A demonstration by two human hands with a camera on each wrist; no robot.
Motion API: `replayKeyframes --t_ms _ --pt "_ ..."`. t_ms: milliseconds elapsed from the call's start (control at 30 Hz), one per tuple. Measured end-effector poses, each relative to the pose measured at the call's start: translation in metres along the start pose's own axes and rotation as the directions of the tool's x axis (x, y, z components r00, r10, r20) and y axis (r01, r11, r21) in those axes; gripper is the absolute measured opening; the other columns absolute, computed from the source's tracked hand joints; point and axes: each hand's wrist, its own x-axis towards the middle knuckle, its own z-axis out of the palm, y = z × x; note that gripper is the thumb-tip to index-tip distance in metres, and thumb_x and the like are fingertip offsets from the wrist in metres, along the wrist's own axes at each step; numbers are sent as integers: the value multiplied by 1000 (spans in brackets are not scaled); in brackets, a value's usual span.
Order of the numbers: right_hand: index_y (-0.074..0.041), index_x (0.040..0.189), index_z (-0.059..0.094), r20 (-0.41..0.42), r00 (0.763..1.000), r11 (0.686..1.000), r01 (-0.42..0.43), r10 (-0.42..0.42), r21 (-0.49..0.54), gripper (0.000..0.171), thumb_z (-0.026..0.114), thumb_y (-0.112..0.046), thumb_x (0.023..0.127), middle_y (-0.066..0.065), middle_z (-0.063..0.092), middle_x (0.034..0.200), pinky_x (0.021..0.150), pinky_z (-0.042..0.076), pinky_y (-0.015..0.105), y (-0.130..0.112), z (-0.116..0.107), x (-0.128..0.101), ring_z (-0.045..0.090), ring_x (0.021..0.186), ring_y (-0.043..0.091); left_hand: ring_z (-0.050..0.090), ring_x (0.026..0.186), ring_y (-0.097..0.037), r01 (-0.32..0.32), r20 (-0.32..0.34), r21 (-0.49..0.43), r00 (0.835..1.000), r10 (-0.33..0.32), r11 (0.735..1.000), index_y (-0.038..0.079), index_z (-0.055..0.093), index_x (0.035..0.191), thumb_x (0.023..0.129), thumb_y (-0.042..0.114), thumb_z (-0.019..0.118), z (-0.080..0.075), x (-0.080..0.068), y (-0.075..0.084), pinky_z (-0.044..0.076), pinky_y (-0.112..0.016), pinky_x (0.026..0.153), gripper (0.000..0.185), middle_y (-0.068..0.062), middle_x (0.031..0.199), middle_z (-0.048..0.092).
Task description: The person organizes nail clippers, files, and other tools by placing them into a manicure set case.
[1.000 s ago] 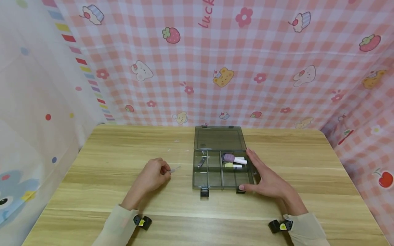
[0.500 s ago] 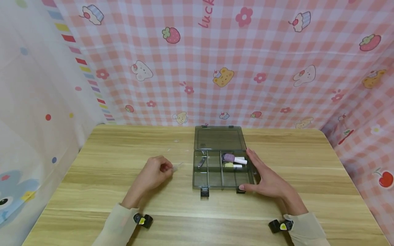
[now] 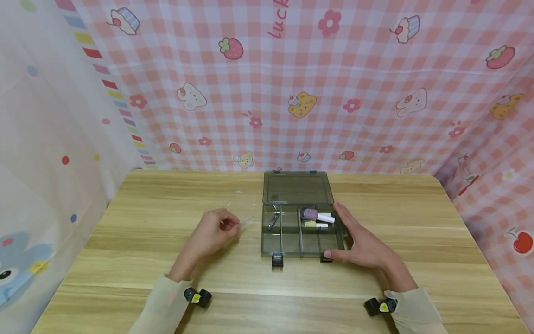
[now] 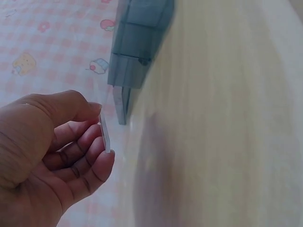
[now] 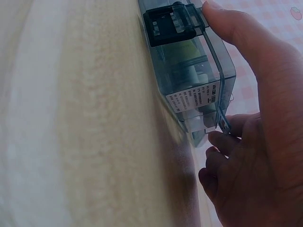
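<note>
Thin clear plastic strip [image 4: 104,132] pinched at fingertips of left hand [image 3: 210,236], held just above wooden table [image 3: 167,260], near left of smoky compartment box [image 3: 300,236], lid open. Right hand [image 3: 360,243] cupped against box's right wall, apparently steadying it. Purple-capped tube [image 3: 317,215] inside rear-right compartment.

— How do my hands sit?

— Your left hand [image 3: 210,234] is curled, thumb and fingers [image 4: 97,163] pinched in a tight grip, wrist low, forearm angled in from the lower left.

— And the right?

— Your right hand [image 3: 360,243] lies flat and open, fingers straight and pointing forward, thumb [image 5: 227,28] stretched out to the left. Both sleeves reach the wrists, each wearing a small camera.
</note>
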Motion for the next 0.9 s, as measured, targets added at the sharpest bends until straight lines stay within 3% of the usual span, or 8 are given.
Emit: replayKeyframes --t_ms 567,900 --pt "-27 166 -3 0 1000 1000 -7 7 -6 128 81 -65 77 14 0 174 119 26 70 0 0 0 13 157 45 62 74 -9 -112 -19 -77 994 111 991 5 76 89 86 -1 76 5 12 24 58 -22 66 7 -3 84 69" --pt "-27 166 -2 -3 1000 1000 -14 14 -8 128 81 -65 77 13 1 174 119 26 70 0 1 1 12 158 44 60 73 -7 -144 -7 -100 990 144 985 6 77 89 87 0 75 13 21 37 56 -21 65 7 -2 83 68"
